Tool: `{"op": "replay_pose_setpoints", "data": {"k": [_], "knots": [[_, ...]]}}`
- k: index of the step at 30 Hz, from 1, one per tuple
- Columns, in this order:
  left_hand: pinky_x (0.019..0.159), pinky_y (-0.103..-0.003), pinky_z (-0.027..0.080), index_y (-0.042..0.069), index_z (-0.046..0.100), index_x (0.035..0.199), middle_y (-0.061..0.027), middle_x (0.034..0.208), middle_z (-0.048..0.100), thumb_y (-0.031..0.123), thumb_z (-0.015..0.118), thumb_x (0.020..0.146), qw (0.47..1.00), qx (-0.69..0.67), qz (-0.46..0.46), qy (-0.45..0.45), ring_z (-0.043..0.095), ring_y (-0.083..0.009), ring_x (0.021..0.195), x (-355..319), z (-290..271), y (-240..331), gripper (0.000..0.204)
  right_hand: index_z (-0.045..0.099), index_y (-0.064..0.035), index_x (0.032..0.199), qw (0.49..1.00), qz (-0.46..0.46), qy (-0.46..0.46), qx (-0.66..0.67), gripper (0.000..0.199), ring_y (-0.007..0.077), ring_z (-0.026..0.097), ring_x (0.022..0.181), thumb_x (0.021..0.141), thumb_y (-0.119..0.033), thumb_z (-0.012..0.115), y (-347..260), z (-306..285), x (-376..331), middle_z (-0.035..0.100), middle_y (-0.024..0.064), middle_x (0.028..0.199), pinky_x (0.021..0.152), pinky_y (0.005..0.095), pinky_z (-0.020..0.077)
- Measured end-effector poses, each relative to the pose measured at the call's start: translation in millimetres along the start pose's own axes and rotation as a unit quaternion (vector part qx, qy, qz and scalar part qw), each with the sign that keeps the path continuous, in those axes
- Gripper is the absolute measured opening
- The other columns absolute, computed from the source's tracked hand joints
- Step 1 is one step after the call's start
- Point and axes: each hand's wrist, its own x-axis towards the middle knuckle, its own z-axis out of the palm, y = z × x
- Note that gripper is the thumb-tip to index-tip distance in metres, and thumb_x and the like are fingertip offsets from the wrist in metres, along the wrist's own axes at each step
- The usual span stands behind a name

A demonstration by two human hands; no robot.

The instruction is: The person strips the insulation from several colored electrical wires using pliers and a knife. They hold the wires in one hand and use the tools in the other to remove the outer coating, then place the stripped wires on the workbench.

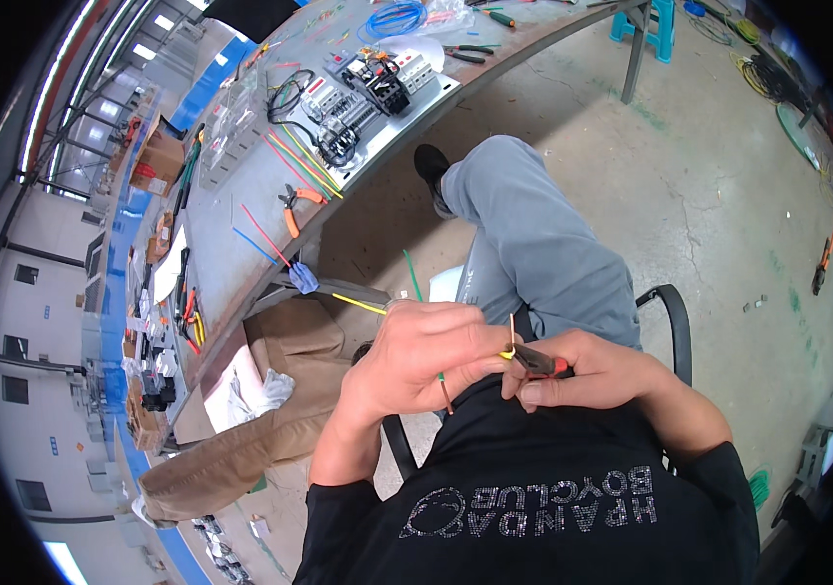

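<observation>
Beside one bench (213, 271), left fingers (450, 349) hold two wires (358, 303), right fingers (561, 392) seemingly one pair of pliers (535, 361).

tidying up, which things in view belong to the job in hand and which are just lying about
Job in hand: yellow insulated wire, green insulated wire (left fingers); red-handled metal tool (right fingers)

Seemingly lying about: orange-handled pliers; coiled blue wire; black-handled pliers

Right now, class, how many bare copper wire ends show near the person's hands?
2: an upright copper end between the left hand, which grips a yellow wire, and the tool in the right hand; a slanting copper end below the left hand. Others may be hidden.
</observation>
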Motion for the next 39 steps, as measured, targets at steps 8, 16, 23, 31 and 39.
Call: {"op": "replay_pose_setpoints", "data": {"k": [8,16,23,31,39], "knots": [[0.051,-0.036,0.042,0.002,0.075,0.101,-0.0069,0.072,0.061,0.021,0.080,0.090,1.000,0.008,0.018,-0.024,0.059,-0.0247,0.058,-5.3,1.0,-4.8,0.022,0.067,-0.0004,0.111,0.999,0.010,-0.010,-0.031,0.022,0.0114,0.065,0.085,0.105,-0.021,0.067,2.0,-2.4,-2.7,0.067,0.0033,0.090,0.081,0.0306,0.0531],[0.050,-0.036,0.039,0.002,0.071,0.097,-0.0069,0.070,0.057,0.015,0.079,0.089,0.999,0.047,-0.009,-0.007,0.056,-0.0248,0.056,-4.9,6.3,7.0,0.017,0.065,-0.0021,0.102,0.942,-0.064,0.172,-0.281,0.014,0.0291,0.065,0.074,0.095,-0.010,0.073,15.2,8.6,-0.9,0.067,0.0099,0.088,0.068,0.0381,0.0516],[0.049,-0.039,0.041,0.005,0.067,0.094,-0.0065,0.069,0.051,0.011,0.078,0.089,0.997,0.059,-0.048,0.014,0.056,-0.0274,0.056,-7.5,20.7,13.2,0.013,0.067,-0.0035,0.110,0.918,-0.099,0.204,-0.326,0.020,0.0299,0.067,0.079,0.092,-0.007,0.075,26.3,-1.4,3.5,0.067,0.0112,0.090,0.072,0.0393,0.0527],[0.048,-0.033,0.038,0.002,0.077,0.120,-0.0050,0.062,0.054,0.021,0.073,0.096,0.999,0.032,-0.008,0.040,0.054,-0.0198,0.050,-11.0,2.6,-3.0,0.031,0.065,0.0038,0.132,0.996,0.032,-0.053,0.059,0.035,0.0174,0.072,0.094,0.107,-0.021,0.064,8.4,-21.4,-14.6,0.076,0.0093,0.103,0.083,0.0299,0.0535],[0.049,-0.035,0.042,-0.007,0.075,0.112,-0.0067,0.064,0.059,0.023,0.065,0.099,0.995,-0.076,0.033,0.056,0.056,-0.0226,0.051,-6.9,15.4,-4.9,0.034,0.061,0.0111,0.134,0.920,0.048,-0.263,0.285,0.044,0.0299,0.077,0.097,0.108,-0.024,0.062,7.5,-13.1,5.1,0.075,0.0175,0.102,0.090,0.0385,0.0596]]}}
